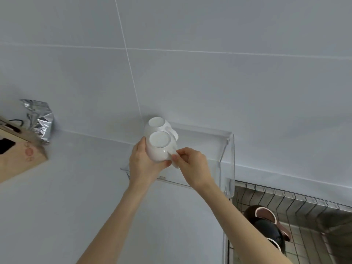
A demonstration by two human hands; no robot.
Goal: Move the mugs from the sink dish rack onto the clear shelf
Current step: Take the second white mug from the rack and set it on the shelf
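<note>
A white mug (158,147) is upside down, base facing me, over the clear shelf (205,138) on the tiled wall. My left hand (142,164) wraps its body from the left. My right hand (192,166) pinches its handle from the right. A second white mug (157,123) stands upside down on the shelf just behind it, against the wall. In the wire dish rack (285,202) at the lower right lie a brown mug (265,216) and a black mug (270,233), partly hidden by my right forearm.
A brown cardboard box (21,149) and a crumpled silver foil bag (41,121) sit at the left against the wall. The shelf's right half is bare, with an upright clear side panel (228,164) at its right end.
</note>
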